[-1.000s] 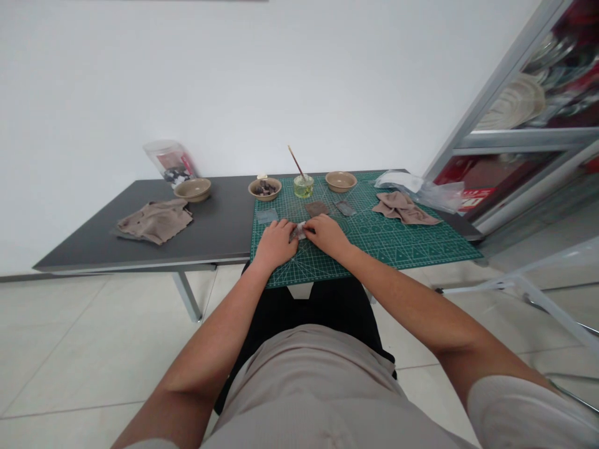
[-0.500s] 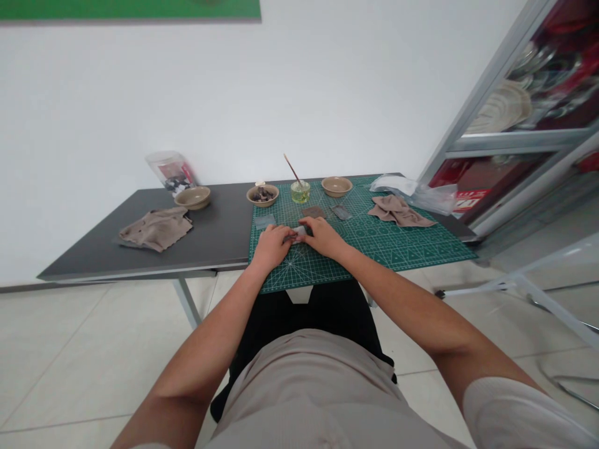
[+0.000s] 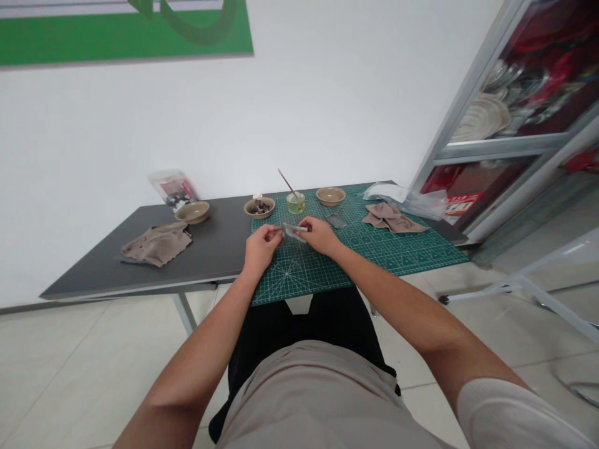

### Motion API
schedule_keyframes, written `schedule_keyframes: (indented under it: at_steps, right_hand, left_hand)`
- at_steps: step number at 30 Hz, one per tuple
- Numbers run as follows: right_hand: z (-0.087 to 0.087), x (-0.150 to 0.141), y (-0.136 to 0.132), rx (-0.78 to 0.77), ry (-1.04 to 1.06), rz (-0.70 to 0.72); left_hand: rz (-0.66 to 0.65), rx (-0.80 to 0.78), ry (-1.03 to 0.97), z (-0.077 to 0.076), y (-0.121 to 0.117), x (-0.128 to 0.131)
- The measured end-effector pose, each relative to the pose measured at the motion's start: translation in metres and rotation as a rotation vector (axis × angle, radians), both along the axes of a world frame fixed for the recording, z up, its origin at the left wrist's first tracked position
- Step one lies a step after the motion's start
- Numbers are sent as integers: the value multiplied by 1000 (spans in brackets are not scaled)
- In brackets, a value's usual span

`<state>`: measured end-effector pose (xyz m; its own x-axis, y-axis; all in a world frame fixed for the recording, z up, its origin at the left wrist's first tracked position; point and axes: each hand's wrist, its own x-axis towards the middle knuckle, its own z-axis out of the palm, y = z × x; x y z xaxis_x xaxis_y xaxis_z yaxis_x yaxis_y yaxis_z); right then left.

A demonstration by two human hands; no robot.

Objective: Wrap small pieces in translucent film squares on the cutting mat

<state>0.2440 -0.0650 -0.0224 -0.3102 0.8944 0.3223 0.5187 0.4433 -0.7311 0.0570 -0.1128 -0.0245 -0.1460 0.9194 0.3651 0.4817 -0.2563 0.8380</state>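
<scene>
My right hand (image 3: 319, 236) is closed on a small pale, partly see-through piece (image 3: 294, 232), with a whitish bar-like edge along its top. What it is exactly I cannot make out. My left hand (image 3: 262, 248) faces it with thumb and fingertips pinched at the piece's left end; whatever lies between those fingertips is too small to name. Both hands are over the green cutting mat (image 3: 285, 274). Just beyond my right hand a flat grey rectangle (image 3: 336, 219) lies on the mat.
Behind the hands stand a bowl of dark pieces (image 3: 260, 207), a glass jar (image 3: 296, 203) with a thin stick (image 3: 285, 179), and a tan bowl (image 3: 331, 196). Brown cloths lie left (image 3: 158, 243) and right (image 3: 394, 218). A plastic bag (image 3: 416, 201), another bowl (image 3: 193, 212) and a clear tub (image 3: 172, 187) are farther out.
The pale piece was low between both hands' fingers; now my right hand holds it tilted up and the left has drawn slightly left. The view has tipped upward a little.
</scene>
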Motion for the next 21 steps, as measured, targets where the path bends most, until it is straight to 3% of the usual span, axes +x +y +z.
schedule_keyframes:
  at_steps: [3,6,11,21]
  right_hand:
    - [-1,1,-2,76,81,-31]
    - [-3,1,-6,65,32,-23]
    - [-7,0,-7,157,54,-65]
    - [-10,0,-8,153,58,-48]
  left_hand:
    - [-42,-12,-80,-1,6,3]
    - [-113,-37,-128,-8,12,5]
    - [-104,-77,-148,-17,13,4]
    - [-168,-83,-189,-18,15,4]
